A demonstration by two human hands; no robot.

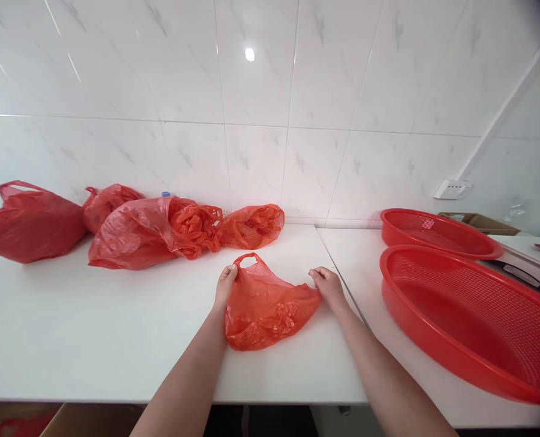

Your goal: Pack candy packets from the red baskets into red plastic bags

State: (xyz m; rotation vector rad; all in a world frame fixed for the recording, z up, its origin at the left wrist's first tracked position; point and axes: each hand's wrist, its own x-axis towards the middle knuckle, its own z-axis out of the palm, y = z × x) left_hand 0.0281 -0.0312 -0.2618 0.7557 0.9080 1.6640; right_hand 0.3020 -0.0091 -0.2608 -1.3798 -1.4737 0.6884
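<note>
A thin red plastic bag (270,306) lies on the white table in front of me, slightly spread, with one handle loop standing up at its upper left. My left hand (227,279) pinches the bag's left edge just beside that loop, thumb on top. At the opposite side, my right hand (327,284) is closed with its fingers curled at the bag's right corner. The bag's upper edge stretches between both hands. What lies inside the bag, if anything, cannot be made out.
Behind and left, several red plastic bags (131,237) stand against the tiled wall, some bulging. Two red perforated baskets (434,303) occupy the right table. A power socket (452,189) is on the wall, with a cardboard box (479,222) below it.
</note>
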